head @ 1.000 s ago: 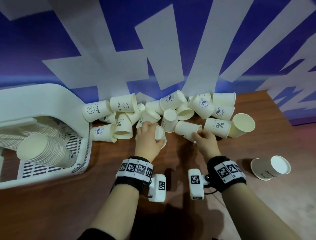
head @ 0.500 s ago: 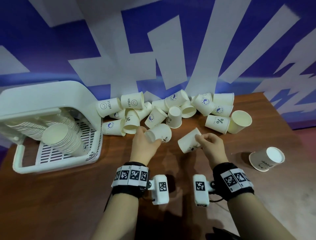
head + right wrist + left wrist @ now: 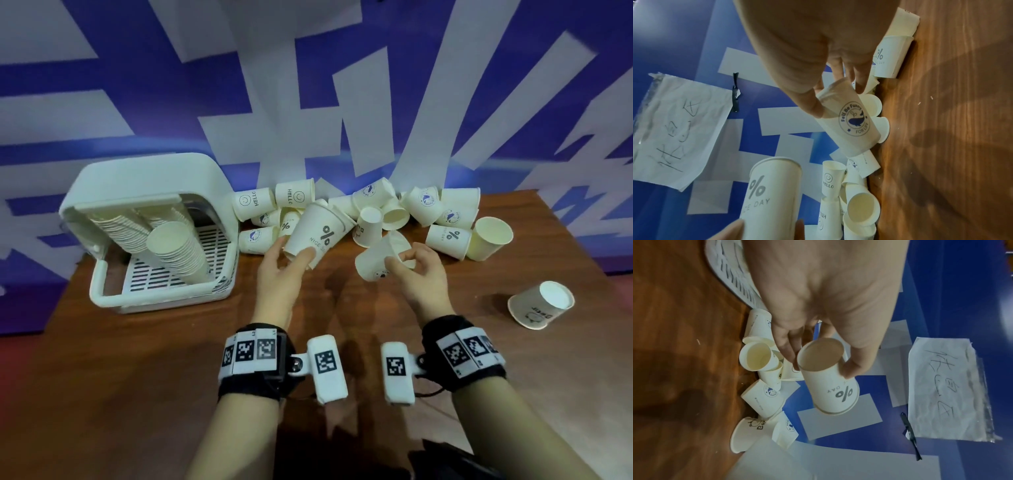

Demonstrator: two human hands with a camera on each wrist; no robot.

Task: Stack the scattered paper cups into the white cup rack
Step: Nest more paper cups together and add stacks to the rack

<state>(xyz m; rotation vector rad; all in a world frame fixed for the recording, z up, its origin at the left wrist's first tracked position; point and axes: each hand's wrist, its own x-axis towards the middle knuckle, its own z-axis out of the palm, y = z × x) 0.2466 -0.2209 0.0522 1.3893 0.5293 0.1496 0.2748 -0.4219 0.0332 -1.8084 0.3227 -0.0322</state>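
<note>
My left hand [image 3: 294, 251] grips a white paper cup with a "%" print [image 3: 317, 236] by its base end, raised above the table with its mouth pointing away from me. The left wrist view shows the cup's base [image 3: 821, 356] between thumb and fingers of that hand [image 3: 822, 365]. My right hand [image 3: 402, 260] pinches a tilted whale-logo cup [image 3: 376, 263] at one end, close to the right of the first cup. The same cup [image 3: 853, 125] shows in my right hand [image 3: 837, 99]. The white cup rack [image 3: 102, 291] stands at the left and holds long nested stacks [image 3: 178, 250].
A pile of several loose cups [image 3: 421, 209] lies against the blue and white wall behind my hands. One cup [image 3: 541, 305] lies alone on the wooden table [image 3: 137, 394] at the right. A taped handwritten paper [image 3: 949, 386] hangs on the wall.
Each hand has lifted its cup out of the pile and drawn it toward me. The "%" cup has swung mouth-away. The view has pulled back and shows the whole rack.
</note>
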